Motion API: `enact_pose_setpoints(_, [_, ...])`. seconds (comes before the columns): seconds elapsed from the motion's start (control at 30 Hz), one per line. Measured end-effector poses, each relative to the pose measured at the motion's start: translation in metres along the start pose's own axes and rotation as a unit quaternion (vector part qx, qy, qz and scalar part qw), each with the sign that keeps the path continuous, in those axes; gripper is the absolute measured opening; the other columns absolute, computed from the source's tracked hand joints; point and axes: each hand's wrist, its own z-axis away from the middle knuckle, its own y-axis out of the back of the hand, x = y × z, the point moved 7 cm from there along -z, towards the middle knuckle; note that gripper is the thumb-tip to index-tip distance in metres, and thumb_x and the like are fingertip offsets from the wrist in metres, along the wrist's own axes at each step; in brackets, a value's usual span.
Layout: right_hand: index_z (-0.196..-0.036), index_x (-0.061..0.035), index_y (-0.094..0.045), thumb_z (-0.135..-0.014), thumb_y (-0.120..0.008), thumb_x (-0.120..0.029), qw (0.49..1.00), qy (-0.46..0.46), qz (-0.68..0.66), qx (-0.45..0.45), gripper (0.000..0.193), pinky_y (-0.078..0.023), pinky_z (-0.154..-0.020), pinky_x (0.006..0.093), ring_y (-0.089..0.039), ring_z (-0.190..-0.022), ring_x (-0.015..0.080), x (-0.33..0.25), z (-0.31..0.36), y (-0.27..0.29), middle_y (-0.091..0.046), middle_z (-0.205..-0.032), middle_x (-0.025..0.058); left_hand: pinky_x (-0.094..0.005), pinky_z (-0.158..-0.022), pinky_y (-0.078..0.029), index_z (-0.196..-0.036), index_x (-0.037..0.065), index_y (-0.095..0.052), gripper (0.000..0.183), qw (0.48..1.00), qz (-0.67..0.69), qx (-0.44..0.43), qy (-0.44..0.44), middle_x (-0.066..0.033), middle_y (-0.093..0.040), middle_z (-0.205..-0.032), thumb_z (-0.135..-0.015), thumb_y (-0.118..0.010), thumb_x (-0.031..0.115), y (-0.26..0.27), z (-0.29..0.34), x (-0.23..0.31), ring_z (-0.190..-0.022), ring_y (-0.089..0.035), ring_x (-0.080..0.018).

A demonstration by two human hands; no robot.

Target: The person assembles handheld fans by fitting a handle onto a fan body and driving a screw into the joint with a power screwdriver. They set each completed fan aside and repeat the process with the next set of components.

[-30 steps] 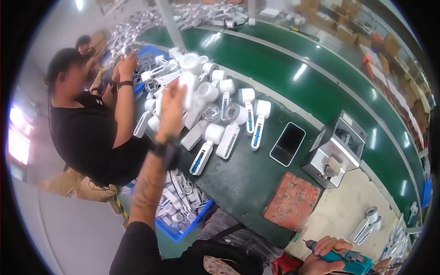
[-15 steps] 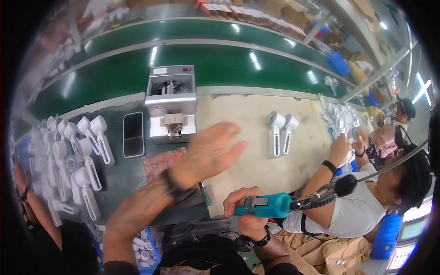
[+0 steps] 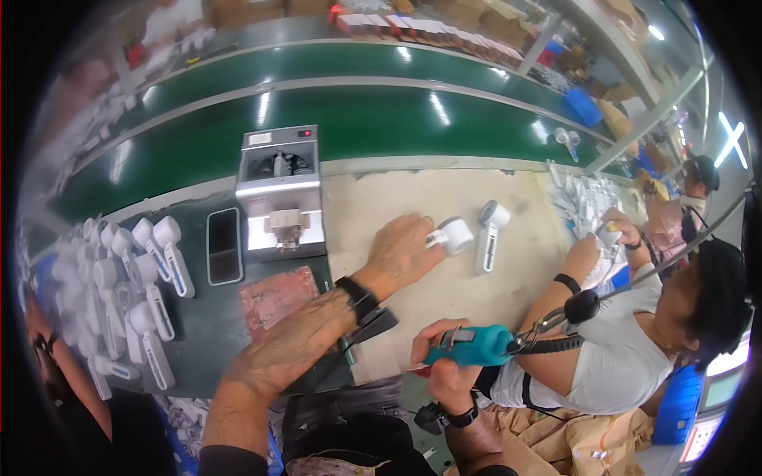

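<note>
My left hand (image 3: 402, 252) is closed around the handle of a white round-headed handheld device (image 3: 456, 236), just above the beige worktop; its head sticks out past my fingertips. A second white device (image 3: 487, 238) of the same shape lies just to the right, untouched. Lower down, my right hand (image 3: 446, 366) grips a teal electric screwdriver (image 3: 475, 347), whose cable end points right. The tip of the screwdriver is hidden by my fingers.
A silver screw-feeder machine (image 3: 282, 198) stands beyond my left forearm, beside a black phone (image 3: 225, 246) and a reddish pad (image 3: 278, 300). Many white devices (image 3: 151, 317) crowd the left side. A co-worker (image 3: 615, 349) handles white parts at right. A green conveyor belt (image 3: 365, 115) runs behind.
My left hand has moved right and closed on one of the two white devices, which is now turned and apart from the other. My right hand has shifted slightly right with the screwdriver.
</note>
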Motion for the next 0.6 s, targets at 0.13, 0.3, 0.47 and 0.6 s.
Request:
enact_pose_setpoints(0.13, [-0.105, 0.005, -0.054, -0.078, -0.075, -0.058, 0.999, 0.029, 0.013, 0.0, 0.072, -0.046, -0.057, 0.0293, -0.058, -0.064, 0.0192, 0.012, -0.025, -0.009, -0.057, -0.072, 0.0089, -0.0396, -0.072, -0.051, -0.089, 0.005, -0.063, 0.018, 0.995, -0.006, 0.022, -0.1, -0.0115, -0.063, -0.084, -0.077, -0.07, 0.015, 0.074, 0.052, 0.002, -0.082, -0.063, -0.0323])
enact_pose_setpoints(0.3, [-0.105, 0.0032, -0.052, -0.081, -0.067, -0.066, 0.999, 0.038, 0.006, -0.027, 0.075, -0.044, -0.054, 0.0293, -0.054, -0.059, 0.0182, 0.007, -0.044, -0.047, -0.052, -0.069, 0.0062, -0.0416, -0.078, -0.051, -0.096, 0.004, -0.065, 0.023, 0.997, -0.017, -0.043, -0.068, -0.0118, -0.062, -0.091, -0.077, -0.071, 0.014, 0.144, 0.112, -0.017, -0.082, -0.061, -0.0312])
enact_pose_setpoints(0.47, [-0.105, -0.0023, -0.046, -0.084, -0.058, -0.071, 0.998, 0.047, -0.038, -0.034, 0.073, -0.039, -0.05, 0.0302, -0.046, -0.054, 0.0156, 0.002, -0.054, -0.101, -0.045, -0.064, 0.0039, -0.0421, -0.092, -0.05, -0.098, 0.004, -0.064, 0.025, 0.996, -0.018, -0.075, -0.054, -0.015, -0.063, -0.104, -0.078, -0.072, 0.017, 0.151, 0.141, -0.041, -0.103, -0.061, -0.0343])
enact_pose_setpoints(0.6, [-0.106, -0.0022, -0.046, -0.084, -0.054, -0.073, 0.994, 0.064, -0.04, -0.079, 0.075, -0.038, -0.05, 0.0328, -0.046, -0.053, 0.0175, 0.009, -0.064, -0.139, -0.046, -0.064, 0.0047, -0.0453, -0.097, -0.046, -0.104, 0.006, -0.061, 0.033, 0.995, 0.0, -0.078, -0.057, -0.0162, -0.06, -0.111, -0.08, -0.074, 0.023, 0.149, 0.149, -0.052, -0.109, -0.058, -0.0357])
